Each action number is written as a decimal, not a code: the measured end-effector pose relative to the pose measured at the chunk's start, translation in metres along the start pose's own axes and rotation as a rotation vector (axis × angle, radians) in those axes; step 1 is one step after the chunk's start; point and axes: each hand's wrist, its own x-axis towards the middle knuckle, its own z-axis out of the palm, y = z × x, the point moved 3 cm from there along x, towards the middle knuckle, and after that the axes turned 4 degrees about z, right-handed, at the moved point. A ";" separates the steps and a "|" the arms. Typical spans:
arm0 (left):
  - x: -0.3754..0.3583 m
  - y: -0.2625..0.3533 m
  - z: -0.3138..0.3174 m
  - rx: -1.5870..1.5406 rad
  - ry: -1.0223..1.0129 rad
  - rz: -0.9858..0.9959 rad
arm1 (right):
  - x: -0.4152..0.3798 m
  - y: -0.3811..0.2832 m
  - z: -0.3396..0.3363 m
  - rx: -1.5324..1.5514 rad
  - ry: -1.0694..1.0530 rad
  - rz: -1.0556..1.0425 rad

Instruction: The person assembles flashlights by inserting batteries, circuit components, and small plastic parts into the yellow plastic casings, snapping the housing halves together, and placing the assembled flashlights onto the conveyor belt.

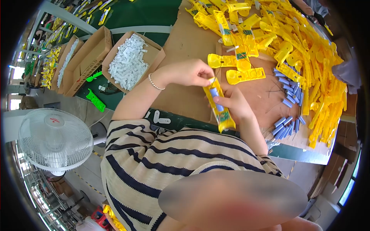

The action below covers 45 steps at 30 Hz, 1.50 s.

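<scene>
A yellow plastic housing (224, 120) with a green circuit board at its lower end is held over the table's near edge. Inside it lies a blue cylinder (218, 101). My right hand (234, 102) grips the housing from the right, its thumb on the cylinder. The fingertips of my left hand (194, 73) are pinched together at the housing's upper end. Beyond my hands lie more yellow housings (246, 75), some with circuit boards and thin wires. Blue cylinders with wire leads (285, 127) are grouped on the right.
A large heap of yellow parts (320, 88) covers the table's right side. A cardboard box of white pieces (129, 61) stands at the left, beside another cardboard box (88, 57). Green parts (95, 101) lie near them. A fan (56, 140) is at the far left.
</scene>
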 end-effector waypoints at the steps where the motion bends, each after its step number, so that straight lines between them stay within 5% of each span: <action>1: -0.003 -0.001 -0.007 0.012 -0.056 -0.020 | 0.007 0.008 -0.006 -0.033 -0.091 -0.044; 3: -0.008 -0.012 -0.032 0.036 -0.066 -0.094 | 0.013 0.017 -0.013 0.160 -0.159 -0.077; 5: -0.017 -0.019 -0.082 0.078 0.132 -0.067 | 0.019 0.019 -0.015 0.391 -0.216 -0.134; 6: -0.028 -0.030 -0.113 0.034 0.283 -0.317 | 0.022 0.025 -0.021 0.403 -0.200 -0.116; 8: -0.042 -0.056 -0.172 -0.392 0.494 -0.287 | 0.028 0.032 -0.038 0.413 -0.172 -0.076; 15: -0.058 -0.193 -0.316 -0.624 1.272 -0.449 | 0.036 0.034 -0.040 0.383 -0.152 0.022; 18: -0.068 -0.263 -0.343 -0.534 1.356 -0.699 | 0.037 0.036 -0.042 0.377 -0.150 0.043; 21: -0.066 -0.304 -0.351 -0.728 1.496 -0.591 | 0.038 0.036 -0.044 0.422 -0.171 0.067; 25: -0.051 -0.302 -0.339 -0.698 1.573 -0.430 | 0.038 0.037 -0.045 0.442 -0.160 0.080; 28: -0.043 -0.299 -0.337 -0.555 1.566 -0.555 | 0.037 0.035 -0.043 0.434 -0.161 0.088; 30: -0.033 -0.300 -0.344 -0.348 1.804 -0.773 | 0.038 0.035 -0.043 0.420 -0.156 0.087; 32: -0.014 -0.292 -0.337 -0.125 1.861 -0.662 | 0.036 0.036 -0.042 0.406 -0.140 0.090; 34: 0.016 -0.213 -0.280 0.063 1.720 -0.225 | 0.036 0.032 -0.041 0.380 -0.123 0.093; 38: 0.067 -0.090 -0.155 0.380 0.543 -0.042 | 0.036 0.032 -0.040 0.401 -0.104 0.091; 40: 0.079 -0.056 -0.107 0.883 0.289 0.212 | 0.035 0.034 -0.040 0.401 -0.086 0.088; 43: 0.096 -0.045 -0.067 0.924 0.121 0.251 | 0.037 0.034 -0.039 0.377 -0.093 0.076; 45: 0.110 -0.047 -0.062 0.946 0.181 0.215 | 0.036 0.034 -0.037 0.359 -0.083 0.060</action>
